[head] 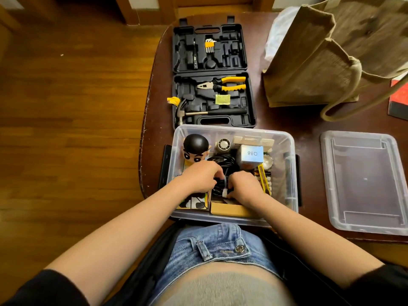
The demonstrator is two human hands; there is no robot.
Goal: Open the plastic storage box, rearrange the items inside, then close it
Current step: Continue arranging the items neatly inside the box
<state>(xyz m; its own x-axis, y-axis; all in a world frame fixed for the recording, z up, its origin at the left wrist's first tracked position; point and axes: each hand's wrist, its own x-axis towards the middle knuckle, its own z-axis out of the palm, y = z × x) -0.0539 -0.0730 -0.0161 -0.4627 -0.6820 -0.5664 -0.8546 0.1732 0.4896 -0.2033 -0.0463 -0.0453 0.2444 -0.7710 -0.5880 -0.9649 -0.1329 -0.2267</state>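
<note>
1. Fingers of the left hand curl around a black cable in the middle of the frame.
2. Right hand sits just beside it, and its fingers pinch a small white plug on the same cable.
3. Both hands are inside the clear storage box, which is open at the near edge of the tabletop.
4. A doll with a black head stands in the box's left part.
5. A black tool case lies open above the box.
6. The box's clear lid lies flat at the right of the frame.
</note>
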